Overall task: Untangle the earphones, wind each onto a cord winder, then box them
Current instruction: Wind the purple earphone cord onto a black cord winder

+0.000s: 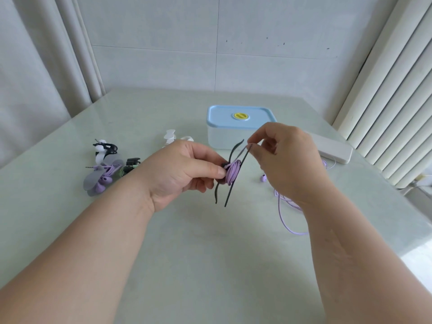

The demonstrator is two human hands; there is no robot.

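Nearest on the pale surface [210, 265], the unwound purple cord [279, 206] lies in slack loops under the right wrist, with one purple earbud [263, 178] resting just beyond, near the right hand but apart from it. Above the surface, the left hand [184, 169] grips the dark cord winder [233, 185] at its middle, thumb pressed against the purple coil [232, 172] already wrapped there, and the winder's thin flaps splay out above and below. The right hand [287, 160] is just up and to the right of the coil, fingertips closed in a fine pinch on the cord. Whether they also catch the tip of a flap is hard to tell at this size. The cord looks light, thin and limp, likely to spring loose off the coil if tension drops, so it is best pinched close to the coil and fed taut. The winder seems soft and bendy, best held at its hub and not by the flaps, and the earbud is small and hard, and could swing on the cord. Further left lie finished bundles [100, 178], then spare white winders [169, 135]. The blue-lidded box [217, 139] stands closed behind the hands, and a white block [334, 148] sits to its right.
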